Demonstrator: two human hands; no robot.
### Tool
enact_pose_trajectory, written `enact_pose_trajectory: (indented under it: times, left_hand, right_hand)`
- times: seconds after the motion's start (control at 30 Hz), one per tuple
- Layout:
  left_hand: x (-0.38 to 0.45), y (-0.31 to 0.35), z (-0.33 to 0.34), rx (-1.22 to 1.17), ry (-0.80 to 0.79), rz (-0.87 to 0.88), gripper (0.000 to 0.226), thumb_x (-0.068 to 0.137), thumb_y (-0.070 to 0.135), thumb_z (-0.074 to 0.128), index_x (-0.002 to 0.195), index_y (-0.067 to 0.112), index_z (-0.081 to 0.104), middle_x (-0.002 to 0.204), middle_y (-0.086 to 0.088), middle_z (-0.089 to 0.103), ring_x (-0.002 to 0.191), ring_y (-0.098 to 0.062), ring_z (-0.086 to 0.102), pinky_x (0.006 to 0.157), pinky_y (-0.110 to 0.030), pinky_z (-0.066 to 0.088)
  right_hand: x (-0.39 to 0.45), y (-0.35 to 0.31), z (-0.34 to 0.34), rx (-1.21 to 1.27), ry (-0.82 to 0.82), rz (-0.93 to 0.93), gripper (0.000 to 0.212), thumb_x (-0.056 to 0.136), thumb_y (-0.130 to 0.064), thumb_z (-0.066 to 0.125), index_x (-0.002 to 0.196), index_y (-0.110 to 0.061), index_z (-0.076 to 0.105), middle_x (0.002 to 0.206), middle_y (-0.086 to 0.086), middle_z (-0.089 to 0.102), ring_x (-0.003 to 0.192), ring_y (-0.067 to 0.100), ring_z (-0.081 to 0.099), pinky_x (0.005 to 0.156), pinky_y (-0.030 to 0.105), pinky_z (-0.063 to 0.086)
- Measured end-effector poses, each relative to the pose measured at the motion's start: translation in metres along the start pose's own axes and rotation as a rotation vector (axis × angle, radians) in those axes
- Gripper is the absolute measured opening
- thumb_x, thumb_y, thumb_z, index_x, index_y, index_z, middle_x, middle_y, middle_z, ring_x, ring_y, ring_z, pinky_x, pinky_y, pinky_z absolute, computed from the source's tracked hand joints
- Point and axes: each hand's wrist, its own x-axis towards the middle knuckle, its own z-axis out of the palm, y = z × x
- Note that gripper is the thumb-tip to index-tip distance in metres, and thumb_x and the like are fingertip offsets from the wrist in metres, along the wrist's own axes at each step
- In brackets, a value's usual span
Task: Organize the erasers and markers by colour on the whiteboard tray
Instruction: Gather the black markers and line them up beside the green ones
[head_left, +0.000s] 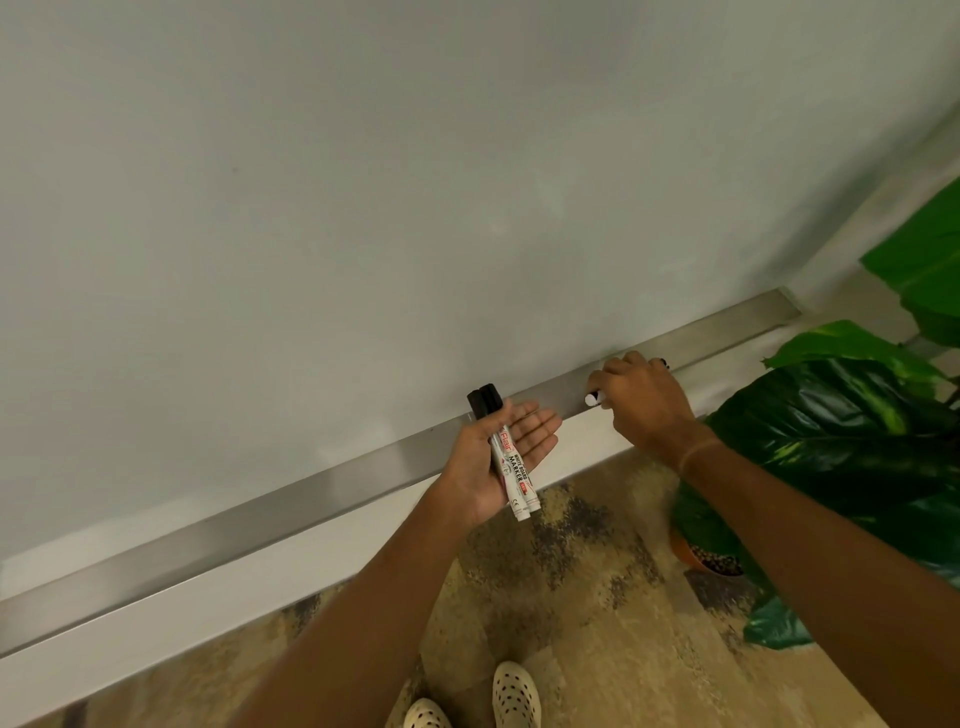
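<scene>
My left hand (498, 457) is palm up just below the metal whiteboard tray (311, 493). Two white markers with black caps (511, 467) lie side by side across its palm, held by the thumb, fingers stretched out. To the right, my right hand (641, 402) is closed over another marker (594, 398) lying in the tray. Only that marker's white end with a black mark shows at the left of the fist, and a dark tip (664, 362) pokes out at the right. No eraser is visible.
The whiteboard (415, 182) fills the upper view. A large green potted plant (831, 441) stands close at the right, under the tray's end. Patterned carpet and my two shoes (514, 696) are below.
</scene>
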Motion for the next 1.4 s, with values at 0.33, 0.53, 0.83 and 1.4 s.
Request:
enact_pose_trajectory:
  times: [0.33,0.53,0.83,1.4]
  left_hand:
    - [-0.009,-0.003,-0.008,-0.022,0.029,0.001,0.041,0.098,0.023,0.048,0.126,-0.006,0.056,0.122,-0.023,0.066,0.116,-0.034,0.063,0.103,-0.041,0.046]
    - [-0.018,-0.002,-0.013,-0.055,0.034,0.027,0.040,0.097,0.023,0.049,0.124,-0.005,0.058,0.121,-0.023,0.066,0.117,-0.034,0.062,0.103,-0.041,0.047]
    - [-0.035,0.004,-0.025,-0.107,0.003,0.134,0.042,0.086,0.026,0.057,0.117,-0.002,0.064,0.121,-0.019,0.067,0.116,-0.029,0.063,0.104,-0.038,0.045]
    - [-0.113,0.012,-0.091,-0.269,0.088,0.400,0.039,0.090,0.014,0.051,0.126,-0.001,0.056,0.129,-0.019,0.062,0.116,-0.031,0.063,0.094,-0.049,0.050]
  right_hand:
    - [-0.018,-0.043,-0.047,0.899,0.530,0.217,0.028,0.082,-0.018,0.073,0.105,-0.016,0.057,0.088,-0.005,0.064,0.075,0.005,0.063,0.070,0.010,0.050]
    - [-0.026,-0.067,-0.043,1.341,0.513,0.501,0.023,0.078,-0.026,0.077,0.084,-0.016,0.057,0.076,0.011,0.061,0.065,0.016,0.060,0.058,0.025,0.054]
    - [-0.055,-0.112,-0.018,1.612,0.108,0.485,0.017,0.077,-0.005,0.075,0.074,-0.003,0.058,0.077,0.012,0.069,0.074,0.029,0.070,0.068,0.037,0.059]
    - [-0.047,-0.214,-0.029,1.237,-0.165,-0.076,0.014,0.084,-0.024,0.071,0.098,-0.024,0.074,0.083,-0.014,0.072,0.074,0.001,0.065,0.065,0.012,0.051]
